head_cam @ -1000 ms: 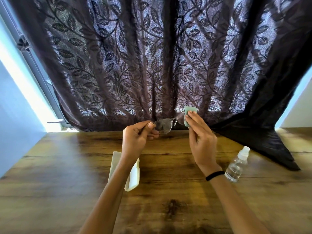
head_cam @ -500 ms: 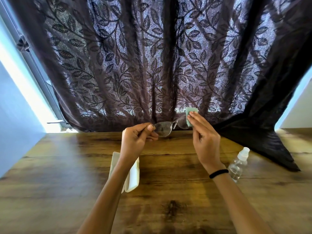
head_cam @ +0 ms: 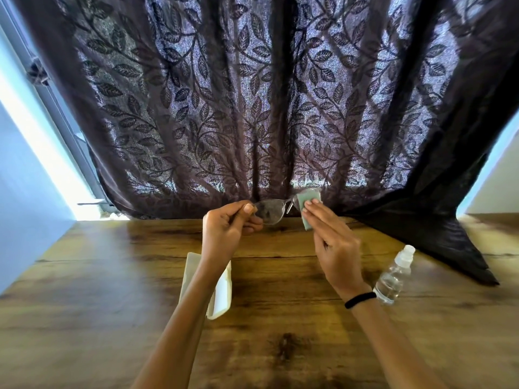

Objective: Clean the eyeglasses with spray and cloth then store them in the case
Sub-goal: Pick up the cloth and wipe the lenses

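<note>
My left hand [head_cam: 227, 234] pinches the left end of thin-framed eyeglasses [head_cam: 270, 212], holding them up over the far part of the wooden table [head_cam: 112, 290]. My right hand [head_cam: 334, 242] presses a folded pale green cloth [head_cam: 308, 202] around the right lens, which the cloth hides. An open white glasses case [head_cam: 222, 293] lies on the table under my left forearm. A small clear spray bottle [head_cam: 393, 276] with a white cap lies tilted to the right of my right wrist.
A dark leaf-patterned curtain [head_cam: 252, 108] hangs behind the table, and its right end [head_cam: 435, 234] drapes onto the tabletop. A bright window gap and frame [head_cam: 56, 153] are at the left, beside a pale blue wall.
My right hand has slid down and slightly right along the cloth over the right lens. The glasses sit a little lower. The left hand has hardly moved.
</note>
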The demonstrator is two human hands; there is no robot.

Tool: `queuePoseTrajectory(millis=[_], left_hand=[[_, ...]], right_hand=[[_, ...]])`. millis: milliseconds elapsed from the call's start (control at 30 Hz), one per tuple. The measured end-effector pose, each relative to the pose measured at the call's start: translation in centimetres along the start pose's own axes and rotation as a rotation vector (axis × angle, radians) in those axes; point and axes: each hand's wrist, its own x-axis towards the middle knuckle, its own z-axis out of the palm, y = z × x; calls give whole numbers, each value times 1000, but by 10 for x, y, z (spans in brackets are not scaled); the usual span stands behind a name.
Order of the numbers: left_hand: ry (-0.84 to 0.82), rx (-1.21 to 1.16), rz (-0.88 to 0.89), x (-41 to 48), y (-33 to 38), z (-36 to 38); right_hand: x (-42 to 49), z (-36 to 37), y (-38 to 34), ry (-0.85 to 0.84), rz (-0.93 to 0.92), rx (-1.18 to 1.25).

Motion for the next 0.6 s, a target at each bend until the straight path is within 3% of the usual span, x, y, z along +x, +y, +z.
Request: queuePoseTrajectory(millis=[200, 467, 600], left_hand=[[-30, 12, 24, 2, 4, -3], [-9, -5, 24, 2, 5, 3], [-23, -3, 21, 0, 2, -2]], right_hand=[[12, -4, 9, 69, 63, 34], [8, 9, -12, -57, -59, 15], [2, 5, -7, -38, -54, -15]])
